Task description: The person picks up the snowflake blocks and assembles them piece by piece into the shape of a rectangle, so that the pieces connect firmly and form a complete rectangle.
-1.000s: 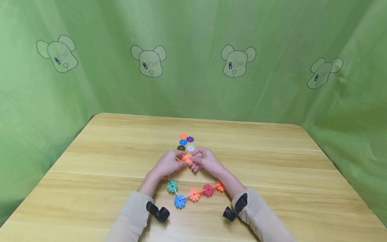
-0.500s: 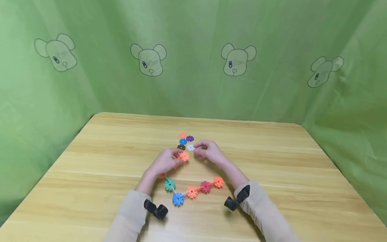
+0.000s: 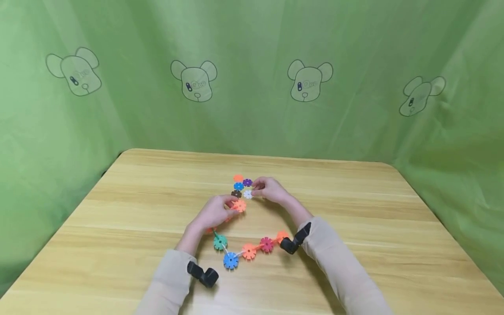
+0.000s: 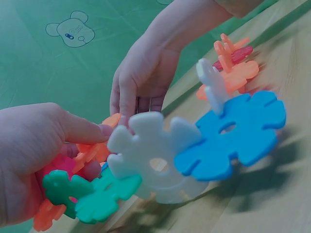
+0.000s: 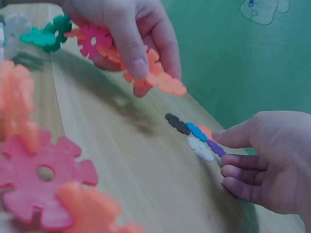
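Left hand (image 3: 214, 212) pinching disc chain (image 3: 230, 261), frame centre.
Right hand (image 3: 272, 191), fingers loosely extended, beside white disc (image 3: 247, 194); contact unclear from this angle.

Green curtain (image 3: 252, 127): four outlined animal heads (image 3: 196, 92)
Lettering (image 3: 310, 84), middle two heads: starts "Q", rest too faint to read

linked flower discs (image 4: 250, 114): plastic, smooth, soft satin sheen | loose flower discs (image 3: 238, 186): plastic, flat-finished | worktop (image 3: 354, 201): wood-grained, smooth, faintly glossy | backdrop (image 3: 252, 127): thin cloth, creased, slight sheen | sleeves (image 3: 169, 273): matt cloth
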Demonstrator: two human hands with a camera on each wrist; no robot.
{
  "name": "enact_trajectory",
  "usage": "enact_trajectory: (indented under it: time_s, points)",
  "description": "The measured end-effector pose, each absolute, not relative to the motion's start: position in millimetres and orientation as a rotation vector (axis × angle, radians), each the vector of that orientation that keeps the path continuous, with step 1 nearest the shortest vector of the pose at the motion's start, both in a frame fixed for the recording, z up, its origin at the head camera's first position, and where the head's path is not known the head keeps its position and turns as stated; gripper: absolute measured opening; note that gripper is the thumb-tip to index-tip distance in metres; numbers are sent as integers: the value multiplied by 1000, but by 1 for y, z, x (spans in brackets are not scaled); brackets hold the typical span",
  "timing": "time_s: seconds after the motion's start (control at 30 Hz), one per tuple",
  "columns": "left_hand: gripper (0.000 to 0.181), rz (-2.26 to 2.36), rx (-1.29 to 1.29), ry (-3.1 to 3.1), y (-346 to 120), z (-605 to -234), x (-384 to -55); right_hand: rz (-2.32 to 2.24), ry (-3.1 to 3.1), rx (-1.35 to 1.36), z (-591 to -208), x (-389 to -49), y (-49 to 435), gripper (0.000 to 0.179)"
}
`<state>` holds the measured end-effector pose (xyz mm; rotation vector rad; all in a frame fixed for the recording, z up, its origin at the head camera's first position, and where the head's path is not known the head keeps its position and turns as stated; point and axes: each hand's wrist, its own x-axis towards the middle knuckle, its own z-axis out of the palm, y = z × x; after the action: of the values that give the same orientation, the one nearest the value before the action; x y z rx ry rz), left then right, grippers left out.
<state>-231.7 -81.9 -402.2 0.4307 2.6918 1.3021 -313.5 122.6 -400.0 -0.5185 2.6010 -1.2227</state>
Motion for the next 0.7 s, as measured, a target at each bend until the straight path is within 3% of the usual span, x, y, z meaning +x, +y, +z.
enact_trajectory:
  time_s: [0.7]
  points:
    - [39,1309,460,2686,-82,-405,-232,-1010,2700,-541,-412,-322,112,28]
